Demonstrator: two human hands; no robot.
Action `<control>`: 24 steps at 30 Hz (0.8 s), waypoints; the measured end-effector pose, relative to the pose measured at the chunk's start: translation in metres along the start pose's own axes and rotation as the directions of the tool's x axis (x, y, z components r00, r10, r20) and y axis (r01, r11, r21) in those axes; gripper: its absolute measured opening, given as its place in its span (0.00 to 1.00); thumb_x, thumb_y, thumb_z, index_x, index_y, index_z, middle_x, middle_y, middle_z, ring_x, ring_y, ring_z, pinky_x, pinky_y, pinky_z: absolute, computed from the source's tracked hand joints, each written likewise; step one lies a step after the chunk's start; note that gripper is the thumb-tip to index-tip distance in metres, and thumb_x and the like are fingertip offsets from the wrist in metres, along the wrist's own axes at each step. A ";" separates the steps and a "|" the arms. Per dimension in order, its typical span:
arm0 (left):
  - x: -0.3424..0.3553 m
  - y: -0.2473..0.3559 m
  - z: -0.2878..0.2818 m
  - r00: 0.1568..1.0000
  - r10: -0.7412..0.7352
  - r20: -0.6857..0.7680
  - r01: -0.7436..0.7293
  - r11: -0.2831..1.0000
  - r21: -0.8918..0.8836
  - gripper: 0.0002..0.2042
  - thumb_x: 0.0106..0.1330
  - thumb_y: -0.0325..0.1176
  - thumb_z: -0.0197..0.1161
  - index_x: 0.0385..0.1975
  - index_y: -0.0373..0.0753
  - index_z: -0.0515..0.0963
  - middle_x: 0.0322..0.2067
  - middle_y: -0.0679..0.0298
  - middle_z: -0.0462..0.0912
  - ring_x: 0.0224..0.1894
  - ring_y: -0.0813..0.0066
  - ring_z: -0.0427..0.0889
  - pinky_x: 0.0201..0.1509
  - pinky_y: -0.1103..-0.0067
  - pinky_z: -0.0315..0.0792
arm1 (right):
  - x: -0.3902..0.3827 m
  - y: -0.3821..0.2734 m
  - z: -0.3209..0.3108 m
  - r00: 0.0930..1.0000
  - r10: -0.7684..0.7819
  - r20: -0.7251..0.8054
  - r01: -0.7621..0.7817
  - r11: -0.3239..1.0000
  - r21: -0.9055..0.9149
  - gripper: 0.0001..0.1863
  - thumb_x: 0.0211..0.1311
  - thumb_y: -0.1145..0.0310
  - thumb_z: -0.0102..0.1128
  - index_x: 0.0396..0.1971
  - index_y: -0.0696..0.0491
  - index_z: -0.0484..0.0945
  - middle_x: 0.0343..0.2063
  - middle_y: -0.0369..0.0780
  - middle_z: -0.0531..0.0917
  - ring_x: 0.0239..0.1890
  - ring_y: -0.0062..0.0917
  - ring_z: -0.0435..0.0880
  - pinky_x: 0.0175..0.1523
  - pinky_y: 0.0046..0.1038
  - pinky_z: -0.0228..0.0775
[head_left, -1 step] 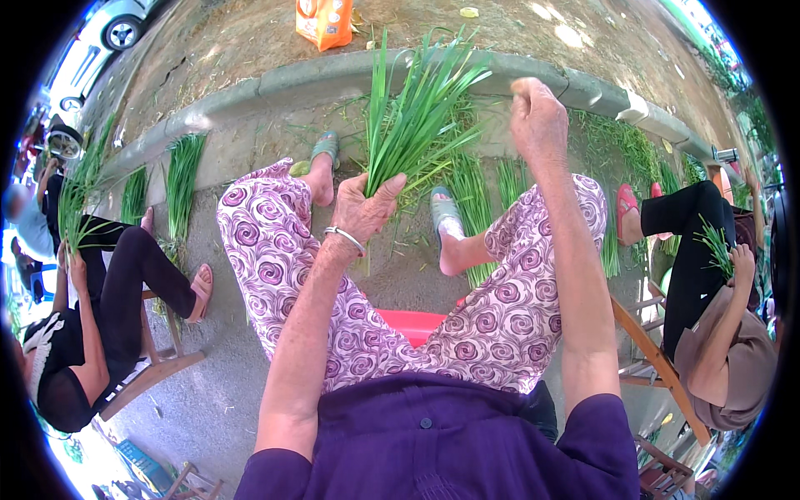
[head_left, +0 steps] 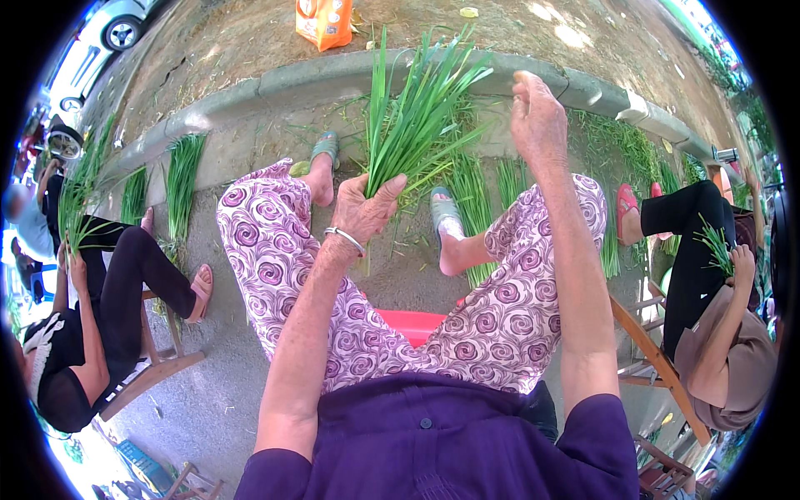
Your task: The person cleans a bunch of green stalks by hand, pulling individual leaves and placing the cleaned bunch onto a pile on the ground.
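My left hand (head_left: 363,208) is closed around the lower ends of a bunch of garlic chives (head_left: 417,121). The long flat green leaves fan upward and to the right, above the pavement in front of my knees. Off to the right of the bunch, and apart from it, my right hand (head_left: 538,117) is raised with its back toward me. Its fingers are loosely bent and a little apart, with nothing visible in them. More chives (head_left: 472,196) lie on the ground beside my right foot.
A red plastic stool (head_left: 410,323) shows between my legs. A concrete kerb (head_left: 317,77) crosses ahead, with an orange bag (head_left: 325,25) on the dirt beyond. Another bundle of chives (head_left: 183,179) lies at left. Seated people with wooden chairs (head_left: 158,367) are on both sides, holding greens.
My right hand has shifted up slightly and its fingers have loosened. The left hand and its bunch of chives stay almost where they were.
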State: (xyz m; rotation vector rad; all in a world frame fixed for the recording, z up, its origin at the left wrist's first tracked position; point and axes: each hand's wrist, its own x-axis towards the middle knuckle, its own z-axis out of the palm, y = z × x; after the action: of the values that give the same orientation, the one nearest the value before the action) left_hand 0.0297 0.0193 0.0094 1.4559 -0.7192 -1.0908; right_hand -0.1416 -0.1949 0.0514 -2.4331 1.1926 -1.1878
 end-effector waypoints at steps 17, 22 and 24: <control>-0.008 0.009 0.009 0.985 0.011 0.171 -0.019 0.999 0.045 0.16 0.62 0.46 0.65 0.25 0.38 0.76 0.13 0.74 0.68 0.14 0.88 0.64 0.15 0.85 0.56 | 0.004 0.001 -0.016 0.720 0.273 0.638 -0.693 0.215 0.688 0.14 0.61 0.65 0.56 0.44 0.57 0.78 0.37 0.39 0.83 0.36 0.23 0.82 0.43 0.26 0.73; -0.009 0.011 0.008 0.983 -0.008 0.183 -0.007 0.997 0.081 0.17 0.63 0.48 0.63 0.24 0.39 0.75 0.12 0.72 0.68 0.14 0.87 0.65 0.16 0.86 0.59 | 0.002 0.004 -0.012 0.731 0.223 0.645 -0.680 0.161 0.715 0.10 0.60 0.68 0.57 0.38 0.58 0.78 0.34 0.41 0.82 0.36 0.27 0.83 0.45 0.30 0.76; -0.009 0.011 0.008 0.983 -0.013 0.182 -0.003 0.996 0.090 0.17 0.62 0.48 0.63 0.25 0.39 0.75 0.13 0.72 0.68 0.14 0.87 0.65 0.16 0.86 0.58 | 0.001 0.005 -0.011 0.730 0.206 0.651 -0.682 0.165 0.713 0.09 0.60 0.68 0.59 0.36 0.57 0.78 0.32 0.40 0.82 0.34 0.26 0.83 0.42 0.28 0.78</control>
State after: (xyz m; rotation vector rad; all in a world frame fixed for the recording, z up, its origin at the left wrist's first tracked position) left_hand 0.0204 0.0222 0.0223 1.4463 -0.9042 -1.2199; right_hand -0.1521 -0.1972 0.0569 -1.1211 0.6473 -0.7123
